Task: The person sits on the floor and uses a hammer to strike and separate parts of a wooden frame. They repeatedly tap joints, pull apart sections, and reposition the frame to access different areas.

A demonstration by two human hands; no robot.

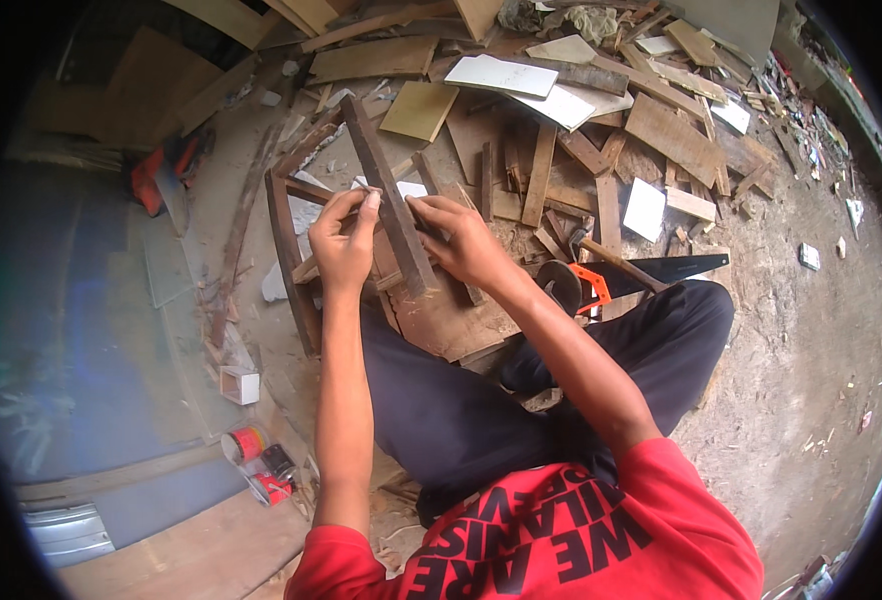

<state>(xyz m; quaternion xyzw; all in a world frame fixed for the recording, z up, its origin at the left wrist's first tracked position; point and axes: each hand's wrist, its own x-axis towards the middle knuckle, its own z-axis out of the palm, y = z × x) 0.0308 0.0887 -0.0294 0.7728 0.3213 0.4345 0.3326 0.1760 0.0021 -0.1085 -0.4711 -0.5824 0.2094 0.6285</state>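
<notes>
A dark brown wooden frame (389,200) of joined bars stands tilted in front of my crossed legs. One long bar of it slants between my two hands. At its left side, my left hand (343,245) is closed, thumb and forefinger pinching a small, thin, pale piece against the bar; its kind is too small to tell. From the right, my right hand (469,243) grips the same frame with bent fingers, its fingertips at the bar's edge. Part of the frame's lower end is hidden behind my hands and forearms.
By my right knee lie a handsaw (676,268) with an orange handle and a wooden tool handle (621,263). Wood offcuts (676,135) and white boards (501,75) pile up ahead. Red tins (246,443) stand left, beside a glassy sheet (91,330). An orange-and-black tool (149,180) lies farther off.
</notes>
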